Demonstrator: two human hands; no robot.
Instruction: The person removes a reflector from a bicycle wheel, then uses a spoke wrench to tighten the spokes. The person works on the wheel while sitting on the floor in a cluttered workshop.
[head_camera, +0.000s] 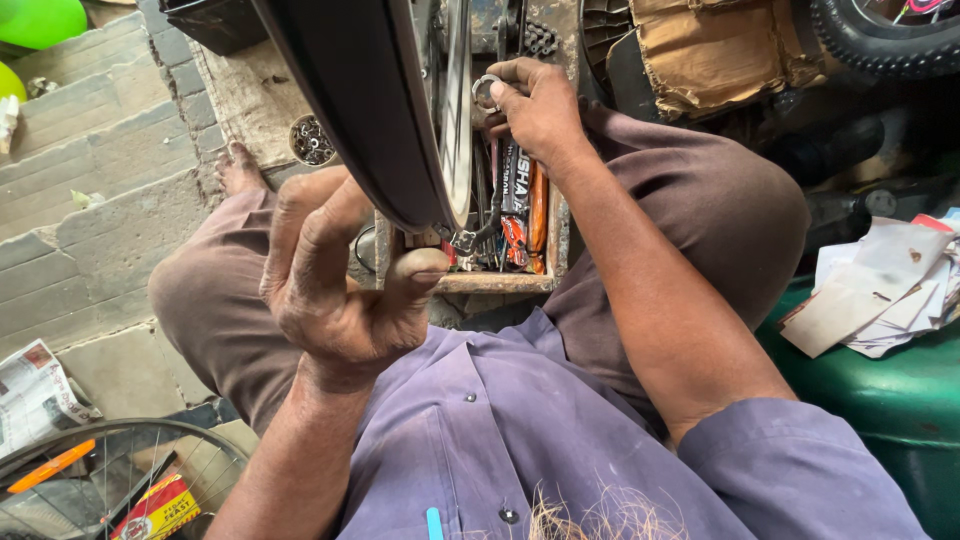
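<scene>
Black rubber tyre of the upturned wheel runs away from the person — left hand clasps its near end, right hand beyond the rim pinches a small metal ring at the hub.

I see a brick-paved floor under everything. On it lie a folded newspaper at lower left, a spoked wheel beside it, a small round tin of nuts on a sack, and a wooden tool tray between the knees.
</scene>
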